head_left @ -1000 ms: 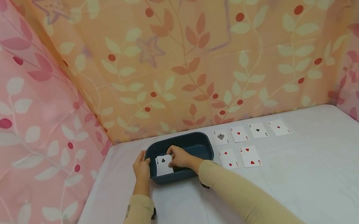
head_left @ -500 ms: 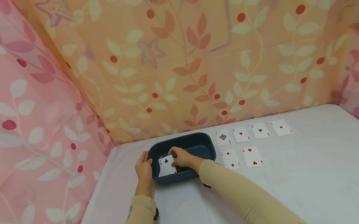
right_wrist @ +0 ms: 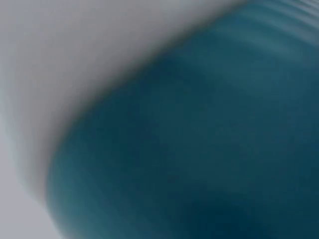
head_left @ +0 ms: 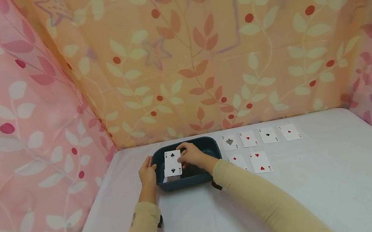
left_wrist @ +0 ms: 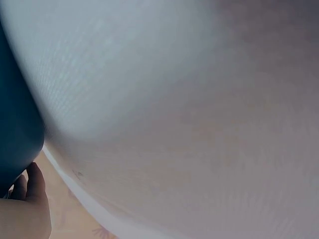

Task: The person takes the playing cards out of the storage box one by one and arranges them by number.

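Note:
A dark blue oblong plastic tub [head_left: 189, 181] stands on the white table. My left hand [head_left: 147, 177] grips its left end, thumb at the rim; in the left wrist view, fingers [left_wrist: 36, 184] bend against the tub's outer wall. Over the tub, my right hand [head_left: 192, 155] pinches a two of clubs [head_left: 172, 163] by its right edge, face up. Beneath that card, part of other white cards [head_left: 170, 178] shows inside the tub. The right wrist view holds only the blurred tub wall [right_wrist: 189, 134] and tablecloth; the right hand is out of it.
Right of the tub lies a row of single-pip cards: spade [head_left: 229, 142], heart [head_left: 248, 139], club [head_left: 268, 135], diamond [head_left: 289, 132]. Below them are a two of diamonds [head_left: 237, 163], partly behind the right forearm, and a two of hearts [head_left: 260, 162]. Patterned curtains [head_left: 196, 59] enclose the table.
The two of clubs has come up off the other cards in the tub, lifted by my right hand, which moved up and slightly right. My left hand stays on the tub.

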